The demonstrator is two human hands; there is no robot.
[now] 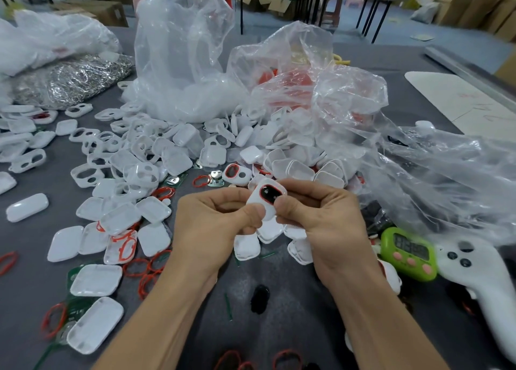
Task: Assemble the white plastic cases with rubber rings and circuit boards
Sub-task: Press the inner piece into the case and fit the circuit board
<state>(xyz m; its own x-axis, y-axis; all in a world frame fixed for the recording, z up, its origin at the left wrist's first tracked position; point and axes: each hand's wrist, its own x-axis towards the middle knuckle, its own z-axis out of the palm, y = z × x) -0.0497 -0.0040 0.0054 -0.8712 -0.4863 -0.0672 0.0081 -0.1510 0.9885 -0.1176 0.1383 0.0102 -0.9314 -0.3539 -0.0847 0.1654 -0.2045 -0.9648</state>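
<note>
Just above the near middle of the grey table (293, 308), your left hand (215, 219) and right hand (321, 216) each keep a pinching grip on the small white plastic case with its red rubber ring (268, 199), window up, probably to press it together.

Both forearms were bare — no sleeve reached into view. The left hand (215, 219) and right hand (321, 219) wore nothing: no gloves, rings, watch or band at either wrist. The thumbnails were short and unpainted — plain, trimmed close to the tips.
</note>
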